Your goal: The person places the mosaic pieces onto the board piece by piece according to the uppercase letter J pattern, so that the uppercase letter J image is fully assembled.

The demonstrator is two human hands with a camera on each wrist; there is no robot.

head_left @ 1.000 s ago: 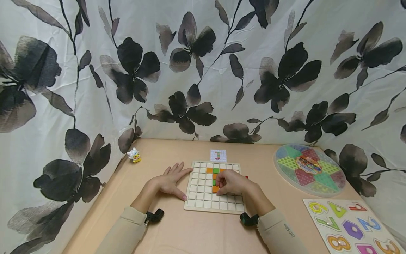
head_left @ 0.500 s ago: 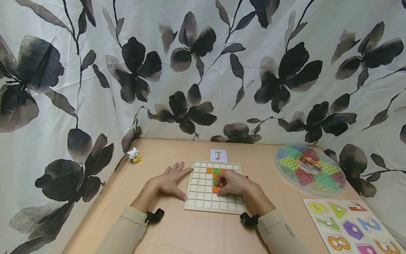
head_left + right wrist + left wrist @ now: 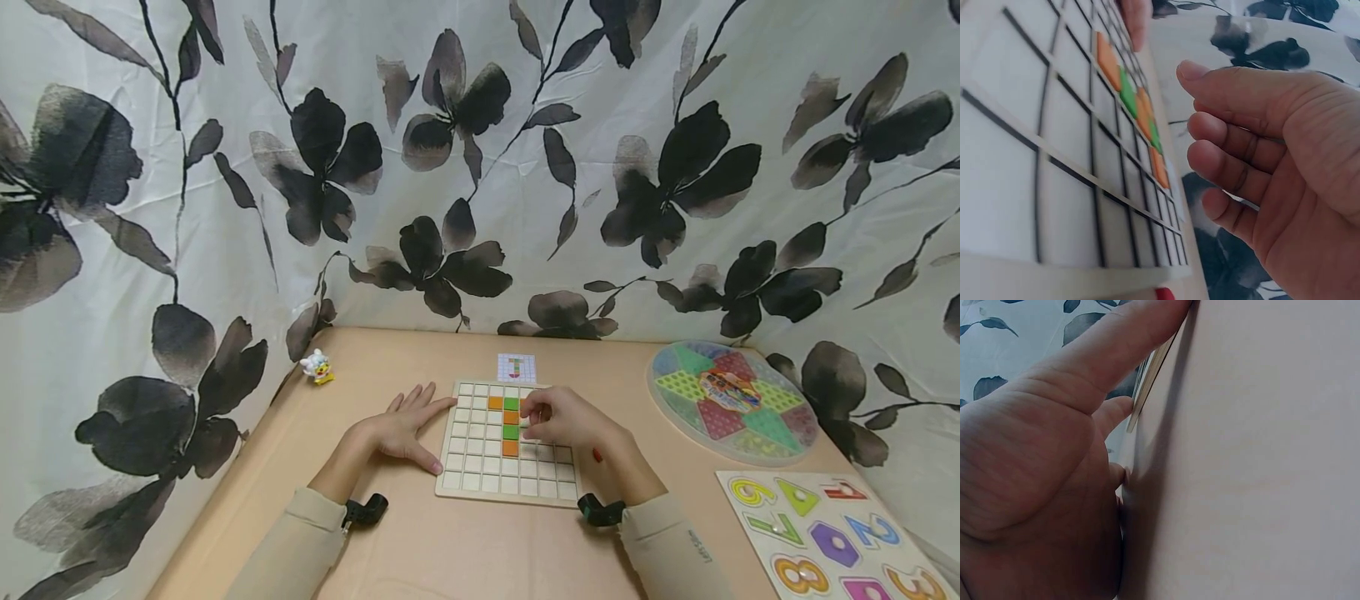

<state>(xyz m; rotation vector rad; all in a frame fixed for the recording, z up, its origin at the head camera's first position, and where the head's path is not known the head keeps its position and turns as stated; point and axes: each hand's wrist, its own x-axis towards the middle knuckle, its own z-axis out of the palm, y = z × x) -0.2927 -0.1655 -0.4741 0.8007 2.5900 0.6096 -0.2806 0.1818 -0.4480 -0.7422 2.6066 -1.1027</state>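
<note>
A grid board (image 3: pixel 474 482) with pale squares lies on the table, with several orange and green squares forming a column and a top bar, among them a green square (image 3: pixel 511 432) and an orange square (image 3: pixel 510 448). My left hand (image 3: pixel 397 429) lies spread at the board's left side, thumb and index finger touching its edge. Over the board's right half hovers my right hand (image 3: pixel 562 417), covering some squares. In the right wrist view its fingers (image 3: pixel 1213 156) are loosely bent, nothing is held, and the thumb is apart from the board.
Behind the board lies a small gridded card (image 3: pixel 516 367) with a coloured figure. A small toy figure (image 3: pixel 317 367) stands at the back left. On the right are a round coloured game board (image 3: pixel 731 400) and a number puzzle (image 3: pixel 832 533). A red thing (image 3: pixel 597 455) shows partly beside my right wrist.
My right hand has lifted off the coloured column and shifted a little right, uncovering more of the green and orange squares. The left hand has stayed put.
</note>
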